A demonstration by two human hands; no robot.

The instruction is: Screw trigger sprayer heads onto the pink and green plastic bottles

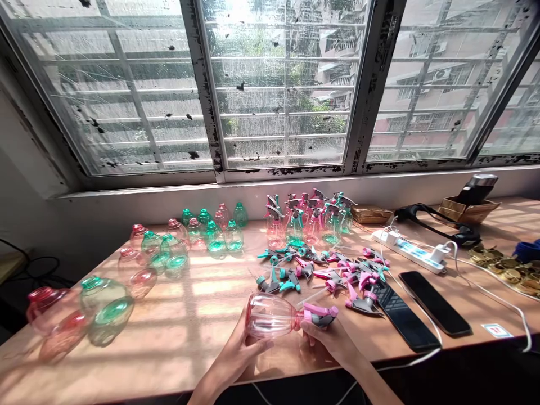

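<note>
A clear pink spray bottle lies sideways in the air above the table's front edge, its base to the left. My left hand is wrapped round the base end. At the neck, my right hand grips the pink and grey trigger sprayer head, which sits on the bottle's mouth; how tightly it is seated I cannot tell. Just beyond the bottle lies a pile of loose trigger sprayer heads in pink, teal and grey. Bottles without heads, such as a green one, stand to the left.
Several bottles with sprayer heads stand at the back by the window. On the right are two phones, a white power strip with cables, a black strap, a cardboard box and gold-coloured pieces.
</note>
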